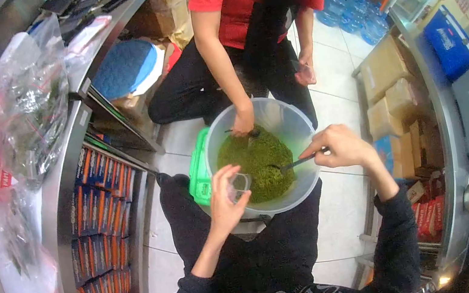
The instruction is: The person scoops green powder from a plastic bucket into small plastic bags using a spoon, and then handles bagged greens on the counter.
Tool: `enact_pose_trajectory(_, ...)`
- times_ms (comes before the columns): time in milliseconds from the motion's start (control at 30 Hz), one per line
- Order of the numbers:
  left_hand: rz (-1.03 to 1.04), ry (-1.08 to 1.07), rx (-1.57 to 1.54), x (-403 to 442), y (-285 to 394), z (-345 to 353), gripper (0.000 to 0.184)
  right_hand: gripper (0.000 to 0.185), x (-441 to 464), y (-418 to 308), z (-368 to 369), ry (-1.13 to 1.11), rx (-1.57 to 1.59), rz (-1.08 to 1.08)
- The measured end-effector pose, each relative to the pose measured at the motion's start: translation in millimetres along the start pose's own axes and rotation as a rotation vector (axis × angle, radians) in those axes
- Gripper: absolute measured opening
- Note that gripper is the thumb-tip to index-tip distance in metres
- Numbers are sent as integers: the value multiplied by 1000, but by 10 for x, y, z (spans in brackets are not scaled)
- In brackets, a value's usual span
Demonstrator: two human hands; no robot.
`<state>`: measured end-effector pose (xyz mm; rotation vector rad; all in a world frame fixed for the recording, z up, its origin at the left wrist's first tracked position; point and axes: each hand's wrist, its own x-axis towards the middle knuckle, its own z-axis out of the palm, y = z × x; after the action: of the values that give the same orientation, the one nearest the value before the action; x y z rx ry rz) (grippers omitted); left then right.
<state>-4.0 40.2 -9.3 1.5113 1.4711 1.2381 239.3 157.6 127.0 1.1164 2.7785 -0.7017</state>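
A large translucent plastic tub (pixel 298 124) holds a heap of green, finely shredded food (pixel 265 147). My right hand (pixel 341 145) is over the tub's right rim, its fingers closed on the handle of a black spoon (pixel 303 161). The spoon's tip lies in the green heap. At the tub's near left side, my left hand (pixel 224 204) grips a small clear plastic cup (pixel 242 186), tilted over the rim. A co-worker's hand (pixel 242 119) reaches into the far side of the tub, holding a dark utensil that I see only in part.
A green lid (pixel 197 177) stands against the tub's left side. The co-worker in a red shirt (pixel 239 23) sits opposite. Shelves (pixel 98 217) with packed goods flank me on the left, cardboard boxes (pixel 385 70) on the right. Water jugs (pixel 348 9) stand behind.
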Motion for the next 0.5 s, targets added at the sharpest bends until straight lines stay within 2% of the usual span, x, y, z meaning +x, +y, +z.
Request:
enact_pose_trajectory(67,-22,-23,-12,59,65,102,54,27,-3,-236,-135,135,-234,-18)
enact_pose_trajectory(167,-65,-34,-41,136,110,237,55,24,26,-473,-54,231,-362,-36)
enact_pose_trajectory(233,-72,-15,-64,170,-7,325,55,27,-6,-507,101,202,-390,-26)
enact_pose_trajectory(300,-129,39,-284,182,-275,425,57,35,-47,-493,324,354,-402,-102)
enact_pose_trajectory(333,-117,46,-287,205,-276,408,58,35,-91,-516,380,365,-411,-111)
enact_pose_trajectory(433,-125,50,-218,211,-168,311,58,43,-275,-553,595,457,-325,-23)
enact_pose_trajectory(500,-93,73,-215,226,-146,310,59,47,-433,-517,802,634,-136,169)
